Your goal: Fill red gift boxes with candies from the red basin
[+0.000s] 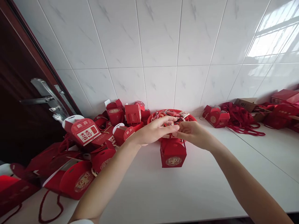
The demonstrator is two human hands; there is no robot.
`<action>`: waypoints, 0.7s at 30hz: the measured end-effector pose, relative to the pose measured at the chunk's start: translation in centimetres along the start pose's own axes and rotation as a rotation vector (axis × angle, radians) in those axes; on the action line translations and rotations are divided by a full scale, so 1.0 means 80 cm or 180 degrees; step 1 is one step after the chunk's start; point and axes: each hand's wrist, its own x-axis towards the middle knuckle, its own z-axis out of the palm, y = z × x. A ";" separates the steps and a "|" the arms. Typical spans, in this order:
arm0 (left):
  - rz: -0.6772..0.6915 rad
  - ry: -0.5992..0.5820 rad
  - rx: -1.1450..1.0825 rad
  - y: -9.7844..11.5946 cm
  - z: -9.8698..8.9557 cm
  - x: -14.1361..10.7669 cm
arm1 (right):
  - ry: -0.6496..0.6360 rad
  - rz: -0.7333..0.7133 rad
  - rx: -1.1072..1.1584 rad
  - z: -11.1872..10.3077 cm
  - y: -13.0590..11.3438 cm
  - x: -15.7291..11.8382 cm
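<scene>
A small red gift box point(174, 154) with a round gold emblem stands on the white table, in front of a red basin point(193, 118) of wrapped sweets. Dark red cord point(184, 145) rises from the box top toward my hands. Just above the box, my right hand point(190, 133) is closed with its fingers curled in a pinch at the cord; the fingertips are partly hidden. My left hand point(157, 130) reaches in from the other side, fingers stretched out and thumb apart from them. Its thumb tip meets the right fingertips.
Many red gift boxes point(77, 180) are heaped at the left, some with white tags and cord loops. To the right lie another red box point(216, 116), a tangle of red ribbon point(240, 116) and a brown carton point(246, 104). A tiled wall point(158, 46) stands behind.
</scene>
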 end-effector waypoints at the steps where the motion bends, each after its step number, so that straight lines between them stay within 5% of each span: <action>1: 0.0041 -0.0030 0.0009 -0.001 0.004 0.002 | -0.0001 -0.0043 -0.0085 0.004 -0.003 0.001; 10: 0.0489 -0.0026 -0.0054 -0.023 0.028 0.005 | 0.0513 -0.0136 -0.0388 0.016 -0.002 -0.012; 13: 0.0605 0.0018 -0.0307 -0.035 0.030 0.000 | 0.0877 -0.0053 -0.0244 -0.010 0.009 -0.020; 16: 0.0520 -0.0366 -0.0447 -0.059 0.037 -0.003 | 0.1209 0.0041 -0.0131 -0.048 0.019 -0.030; 21: 0.0012 -0.0763 -0.0528 -0.134 0.070 0.008 | 0.1480 0.0330 -0.0103 -0.107 0.054 -0.042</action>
